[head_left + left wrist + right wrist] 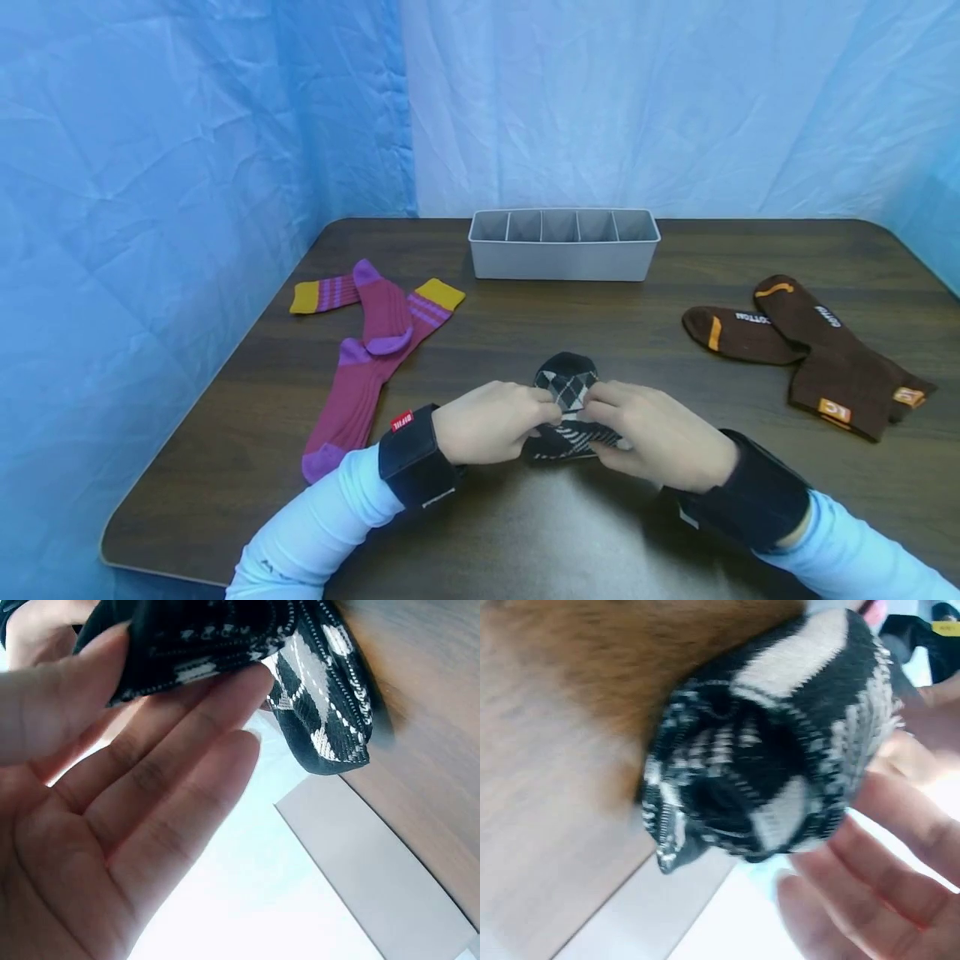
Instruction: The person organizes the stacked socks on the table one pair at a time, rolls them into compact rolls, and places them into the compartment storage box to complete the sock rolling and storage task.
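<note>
A black argyle sock with white and grey patterning lies bunched on the table between both hands. My left hand pinches its edge from the left; in the left wrist view the thumb lies over the dark knit and the fingers are beneath it. From the right, my right hand grips the other side with bent fingers. The right wrist view looks into the rolled end of the sock, where folded layers show, with fingers against its side.
A grey box with several compartments stands at the back. Maroon socks with purple and yellow parts lie crossed on the left. Brown socks with orange marks lie overlapping on the right. Blue sheeting hangs around the dark wooden table.
</note>
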Tool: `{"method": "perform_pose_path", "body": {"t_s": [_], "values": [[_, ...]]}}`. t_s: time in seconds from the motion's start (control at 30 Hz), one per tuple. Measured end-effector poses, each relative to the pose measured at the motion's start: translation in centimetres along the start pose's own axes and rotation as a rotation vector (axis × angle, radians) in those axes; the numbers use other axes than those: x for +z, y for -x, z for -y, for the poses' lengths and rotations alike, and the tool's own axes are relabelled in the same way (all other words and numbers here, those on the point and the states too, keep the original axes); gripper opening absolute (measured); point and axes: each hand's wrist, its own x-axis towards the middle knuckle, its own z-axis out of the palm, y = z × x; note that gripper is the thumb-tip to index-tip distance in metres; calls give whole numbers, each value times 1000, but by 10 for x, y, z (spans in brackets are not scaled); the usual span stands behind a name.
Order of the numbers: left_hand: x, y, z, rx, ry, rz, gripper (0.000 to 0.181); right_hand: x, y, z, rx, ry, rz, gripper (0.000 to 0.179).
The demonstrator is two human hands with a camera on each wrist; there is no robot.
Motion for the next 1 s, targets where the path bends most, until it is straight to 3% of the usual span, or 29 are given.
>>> {"method": "perform_pose_path", "body": {"t_s": [0.17,0.3,0.47,0.57,0.7,0.83,1.0], "values": [[1,-1,1,-45,56,-19,28,-3,1,3,15,15,71,37],[4,-4,2,-69,107,-123,26,-2,0,2,21,25,83,38],[7,-6,0,-42,4,-318,17,0,-1,-2,40,22,75,37],[9,-6,-2,-57,-114,-377,17,2,-1,-3,52,27,76,38],[11,-6,-6,-120,-176,-391,21,3,-1,-7,64,14,74,43],[11,-6,-7,-170,-100,-364,23,4,-1,-13,82,-43,71,44],[12,-7,-7,-192,-48,-298,44,6,-1,-19,112,-69,76,40]]}}
